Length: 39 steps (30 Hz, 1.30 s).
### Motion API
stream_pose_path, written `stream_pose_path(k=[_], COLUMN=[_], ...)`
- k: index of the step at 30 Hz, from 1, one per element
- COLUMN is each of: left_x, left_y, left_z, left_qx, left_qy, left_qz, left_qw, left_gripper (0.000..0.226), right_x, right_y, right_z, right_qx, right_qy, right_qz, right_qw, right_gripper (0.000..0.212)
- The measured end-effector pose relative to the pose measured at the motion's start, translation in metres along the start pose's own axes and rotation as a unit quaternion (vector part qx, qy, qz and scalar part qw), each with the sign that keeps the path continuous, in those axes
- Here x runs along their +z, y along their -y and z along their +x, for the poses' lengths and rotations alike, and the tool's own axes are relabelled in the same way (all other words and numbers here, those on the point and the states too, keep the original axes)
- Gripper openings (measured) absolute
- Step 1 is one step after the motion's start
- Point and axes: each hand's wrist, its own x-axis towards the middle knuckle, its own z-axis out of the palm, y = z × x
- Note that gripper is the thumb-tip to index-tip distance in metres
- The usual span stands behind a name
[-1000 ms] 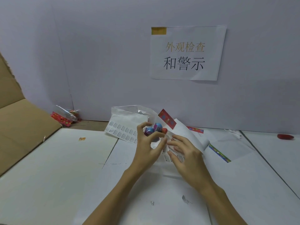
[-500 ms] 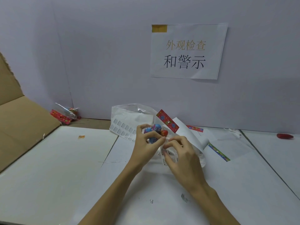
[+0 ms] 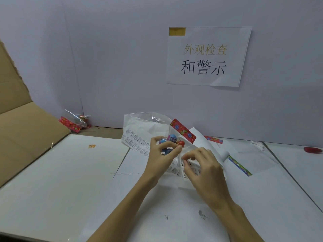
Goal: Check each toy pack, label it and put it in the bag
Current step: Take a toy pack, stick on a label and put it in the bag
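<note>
On the white table (image 3: 61, 172), left hand (image 3: 161, 154) grips toy pack (image 3: 172, 142); right hand (image 3: 202, 167) pinches label (image 3: 181, 162).

— What hangs on the wall (image 3: 122, 58)?

— A white paper sign (image 3: 208, 56) with two lines of Chinese characters, the upper line pale gold, the lower black. A strip of yellowish tape (image 3: 177, 31) sits at its top left corner (the sheet's lower right corner curls a little).

— And at the left?

— A brown cardboard flap (image 3: 22, 130), its upper edge torn and ragged, lying beside the white table (image 3: 61, 180).

— Anything small on the tabletop?

— A tiny orange scrap (image 3: 92, 146) near the far left part, and a red object (image 3: 312, 149) far right, close to the wall; I cannot tell what it is.
</note>
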Motion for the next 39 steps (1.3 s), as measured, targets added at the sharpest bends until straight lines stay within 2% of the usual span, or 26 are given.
stream_pose_path(k=[6, 9, 11, 14, 15, 17, 19, 20, 22, 24, 26, 31, 36, 39], left_x=[0.001, 0.001, 0.0, -0.003, -0.006, -0.013, -0.02, -0.023, -0.026, -0.025, -0.023, -0.014, -0.004, -0.003], left_y=[0.0, 0.001, 0.001, 0.0, 0.0, -0.002, -0.005, -0.008, -0.013, -0.016, -0.016, -0.016, -0.015, -0.015], left_z=[0.0, 0.001, 0.001, 0.006, 0.008, 0.012, 0.014, 0.014, 0.015, 0.013, 0.011, 0.006, -0.002, -0.004], left_qx=[-0.009, -0.011, -0.005, 0.022, 0.043, 0.065, 0.04, 0.019, -0.01, -0.021, -0.026, -0.03, -0.037, -0.033], left_qy=[-0.016, -0.017, -0.025, -0.072, -0.09, -0.116, -0.129, -0.125, -0.087, -0.05, -0.023, 0.006, 0.032, 0.059], left_qz=[0.011, 0.014, -0.002, -0.043, -0.051, -0.073, -0.135, -0.181, -0.256, -0.28, -0.285, -0.234, -0.206, -0.203], left_qw=[1.0, 1.0, 1.0, 0.996, 0.994, 0.988, 0.982, 0.975, 0.963, 0.958, 0.958, 0.972, 0.977, 0.977], left_gripper=[0.013, 0.018, 0.02, 0.022, 0.034, 0.075, 0.103, 0.103, 0.071, 0.045, 0.047, 0.056, 0.054, 0.048], right_x=[-0.001, 0.0, 0.0, -0.004, -0.006, -0.012, -0.015, -0.016, -0.017, -0.018, -0.019, -0.019, -0.012, -0.008], right_y=[0.002, 0.004, 0.005, 0.002, -0.002, -0.008, -0.014, -0.015, -0.015, -0.015, -0.014, -0.007, 0.004, 0.006], right_z=[0.001, 0.001, 0.002, 0.009, 0.011, 0.014, 0.018, 0.019, 0.021, 0.022, 0.022, 0.021, 0.018, 0.015], right_qx=[-0.051, -0.035, 0.026, 0.184, 0.232, 0.312, 0.349, 0.359, 0.376, 0.387, 0.387, 0.362, 0.321, 0.298], right_qy=[0.021, 0.015, -0.003, -0.043, -0.051, -0.058, -0.073, -0.078, -0.085, -0.08, -0.069, -0.042, 0.016, 0.011], right_qz=[0.033, 0.073, 0.153, 0.33, 0.371, 0.437, 0.504, 0.536, 0.583, 0.599, 0.592, 0.551, 0.481, 0.409], right_qw=[0.998, 0.997, 0.988, 0.925, 0.898, 0.842, 0.787, 0.76, 0.715, 0.697, 0.704, 0.751, 0.815, 0.862], right_gripper=[0.011, 0.017, 0.013, 0.015, 0.024, 0.041, 0.037, 0.032, 0.028, 0.029, 0.03, 0.032, 0.03, 0.024])
